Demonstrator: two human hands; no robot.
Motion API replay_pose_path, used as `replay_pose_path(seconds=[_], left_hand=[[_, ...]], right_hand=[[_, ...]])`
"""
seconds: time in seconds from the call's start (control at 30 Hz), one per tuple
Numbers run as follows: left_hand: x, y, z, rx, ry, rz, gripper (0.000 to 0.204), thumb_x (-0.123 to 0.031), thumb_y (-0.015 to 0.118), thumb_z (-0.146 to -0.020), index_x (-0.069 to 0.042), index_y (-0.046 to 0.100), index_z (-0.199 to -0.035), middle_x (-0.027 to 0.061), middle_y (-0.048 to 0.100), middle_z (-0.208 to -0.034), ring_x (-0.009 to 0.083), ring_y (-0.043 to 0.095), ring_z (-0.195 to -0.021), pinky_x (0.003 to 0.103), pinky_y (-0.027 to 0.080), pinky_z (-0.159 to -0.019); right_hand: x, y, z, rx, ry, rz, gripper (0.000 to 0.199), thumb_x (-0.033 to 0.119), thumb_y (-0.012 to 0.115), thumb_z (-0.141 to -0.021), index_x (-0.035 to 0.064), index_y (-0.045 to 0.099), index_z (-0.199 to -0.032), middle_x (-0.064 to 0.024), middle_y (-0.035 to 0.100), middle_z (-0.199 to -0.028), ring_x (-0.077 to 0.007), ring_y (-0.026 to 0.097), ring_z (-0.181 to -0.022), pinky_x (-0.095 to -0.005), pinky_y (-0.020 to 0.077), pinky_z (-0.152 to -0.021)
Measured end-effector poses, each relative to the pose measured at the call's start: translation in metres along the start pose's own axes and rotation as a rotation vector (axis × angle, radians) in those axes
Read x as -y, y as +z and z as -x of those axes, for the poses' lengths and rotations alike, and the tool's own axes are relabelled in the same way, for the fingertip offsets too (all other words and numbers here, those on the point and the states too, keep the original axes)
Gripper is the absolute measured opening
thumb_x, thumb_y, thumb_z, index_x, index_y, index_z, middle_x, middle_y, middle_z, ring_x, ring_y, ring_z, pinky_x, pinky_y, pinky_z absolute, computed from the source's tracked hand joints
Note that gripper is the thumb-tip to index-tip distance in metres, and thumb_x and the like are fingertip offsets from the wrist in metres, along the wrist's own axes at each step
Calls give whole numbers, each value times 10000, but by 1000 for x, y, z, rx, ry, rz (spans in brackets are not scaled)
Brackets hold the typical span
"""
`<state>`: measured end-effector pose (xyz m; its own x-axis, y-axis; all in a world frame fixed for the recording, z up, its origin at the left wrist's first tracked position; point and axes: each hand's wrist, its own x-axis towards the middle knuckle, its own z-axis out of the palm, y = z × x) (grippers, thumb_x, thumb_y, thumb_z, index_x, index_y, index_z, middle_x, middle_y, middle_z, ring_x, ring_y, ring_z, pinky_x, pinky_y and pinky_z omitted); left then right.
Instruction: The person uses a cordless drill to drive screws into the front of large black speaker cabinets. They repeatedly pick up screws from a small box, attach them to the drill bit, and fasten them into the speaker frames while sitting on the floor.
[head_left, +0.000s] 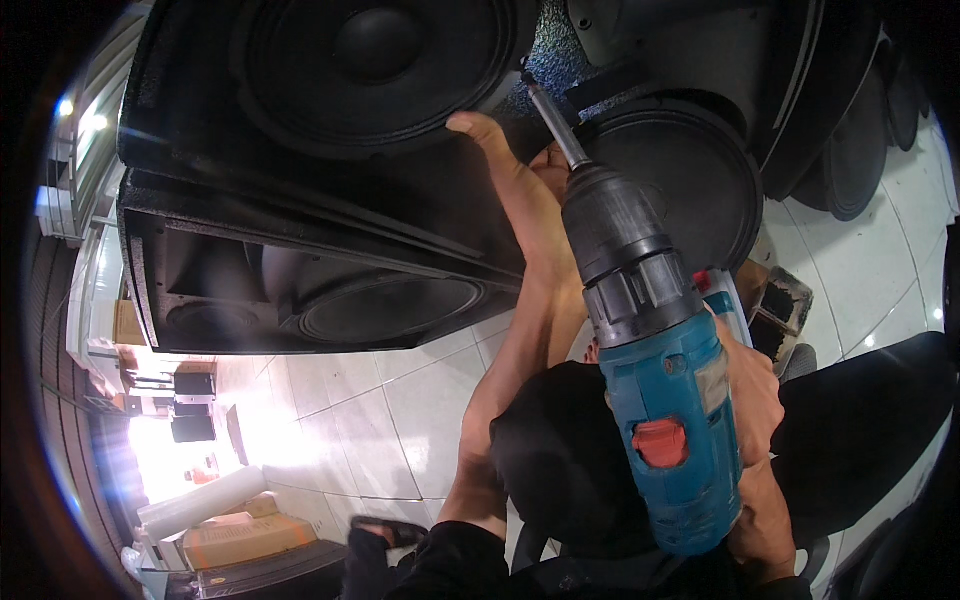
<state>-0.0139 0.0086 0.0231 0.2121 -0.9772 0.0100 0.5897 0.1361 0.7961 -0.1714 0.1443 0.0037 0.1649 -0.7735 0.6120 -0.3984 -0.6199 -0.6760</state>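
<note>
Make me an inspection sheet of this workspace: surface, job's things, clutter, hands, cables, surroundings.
Surface: pale tiled floor, visible joint lines.
Job's things: blue-and-black drill, its bit pointing up beside the upper black speaker; contact at the tip unclear.
Clutter: brown carton and pale roll, lower left.
Hands: right hand grips the drill; left hand has its thumb extended by the speaker, fingers partly hidden.
Cables: nothing seen.
Surroundings: another black speaker below the upper one; bright glare at left.

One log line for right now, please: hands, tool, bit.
right hand: gripping drill | left hand: thumb out near upper speaker, fingers partly hidden | bit: tip near upper speaker, contact unclear
</note>
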Motion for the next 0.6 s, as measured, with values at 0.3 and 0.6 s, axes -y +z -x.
replay_pose_path(seconds=[0.3,0.6], left_hand=[[2,0,-4,-102,64,25,860,-722,445,-823,-11,399,-1306,77,537,-1187,145,550,-1047,279,423,-971],[-7,1,2,-9,76,-8,848,-724,443,-830,5,440,-1263,65,565,-1110,131,581,-928,248,459,-876]], right_hand=[[2,0,-11,-82,-109,-16,526,-1,682,-695,-144,525,-1175,-246,635,-948,-267,638,-687,-335,522,-602],[2,6,-16,-78,-98,-46,531,27,705,-721,-127,521,-1195,-261,639,-1001,-284,672,-751,-351,546,-644]])
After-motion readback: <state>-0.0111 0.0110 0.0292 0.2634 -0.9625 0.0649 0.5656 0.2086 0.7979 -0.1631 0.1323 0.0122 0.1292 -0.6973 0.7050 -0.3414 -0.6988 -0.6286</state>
